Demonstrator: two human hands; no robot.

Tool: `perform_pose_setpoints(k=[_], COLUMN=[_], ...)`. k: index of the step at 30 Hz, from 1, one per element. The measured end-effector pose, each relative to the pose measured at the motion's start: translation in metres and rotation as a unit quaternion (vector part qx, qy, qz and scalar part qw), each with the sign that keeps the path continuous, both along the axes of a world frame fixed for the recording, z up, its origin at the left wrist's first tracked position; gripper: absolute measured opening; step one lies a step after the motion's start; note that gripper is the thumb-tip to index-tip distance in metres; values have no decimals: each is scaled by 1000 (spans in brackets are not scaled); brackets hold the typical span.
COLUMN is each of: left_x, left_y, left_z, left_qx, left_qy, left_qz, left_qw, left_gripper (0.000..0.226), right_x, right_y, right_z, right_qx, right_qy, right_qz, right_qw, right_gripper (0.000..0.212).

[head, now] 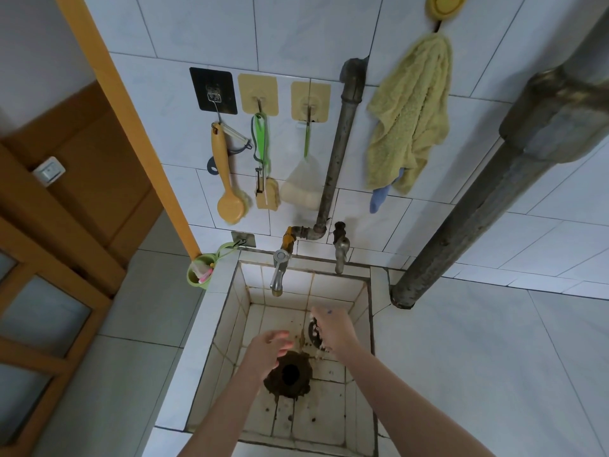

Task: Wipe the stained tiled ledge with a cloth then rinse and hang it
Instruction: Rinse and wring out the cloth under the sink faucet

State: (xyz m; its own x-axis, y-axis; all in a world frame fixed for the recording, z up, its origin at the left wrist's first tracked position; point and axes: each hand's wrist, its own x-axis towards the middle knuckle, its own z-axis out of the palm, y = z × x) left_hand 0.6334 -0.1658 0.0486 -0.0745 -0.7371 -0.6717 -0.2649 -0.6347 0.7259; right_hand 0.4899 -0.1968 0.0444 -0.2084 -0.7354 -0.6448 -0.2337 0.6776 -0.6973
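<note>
Tiled sink basin [333,285], perhaps stained.

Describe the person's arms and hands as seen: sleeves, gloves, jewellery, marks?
Both forearms are bare, with no sleeves in view. No gloves, watch or rings visible on the left hand or the right hand. The right hand has small dark specks on its back. The left hand is motion-blurred.

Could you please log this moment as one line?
left hand open | right hand over sink | yellow cloth hung on hook

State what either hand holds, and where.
Right hand is closed around a small whitish wad, bunched in the fist. Left hand is open, holding nothing.
</note>
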Motion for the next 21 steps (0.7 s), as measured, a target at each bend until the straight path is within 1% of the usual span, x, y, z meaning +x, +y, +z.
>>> perform_pose_setpoints(k=[3,6,9,12,15,18,21], left_x=[-2,-2,-2,-3,-4,-3,-3], left_y=[1,1,2,3,3,2,1], left_z=[-1,0,0,1,2,2,3], left_qx=[4,7,8,2,3,-4,-14], left_qy=[-7,-8,-4,-12,-2,2,-3], left_qz=[2,4,3,2,2,-5,-3], left_qw=[1000,1000,1000,1000,1000,1000,1000], left_gripper=[29,28,29,29,30,29,30], right_x=[2,4,6,5,5,5,3], right_y=[3,5,5,7,11,13,13], right_z=[0,4,7,9,7,5,4], right_qx=[-21,-62,-76,-95,-114,-136,-167], right_qy=[22,49,53,49,38,-6,-20], right_qz=[11,37,44,41,62,53,84], right_qw=[999,996,995,993,991,989,982], right_gripper=[31,35,34,32,32,28,30])
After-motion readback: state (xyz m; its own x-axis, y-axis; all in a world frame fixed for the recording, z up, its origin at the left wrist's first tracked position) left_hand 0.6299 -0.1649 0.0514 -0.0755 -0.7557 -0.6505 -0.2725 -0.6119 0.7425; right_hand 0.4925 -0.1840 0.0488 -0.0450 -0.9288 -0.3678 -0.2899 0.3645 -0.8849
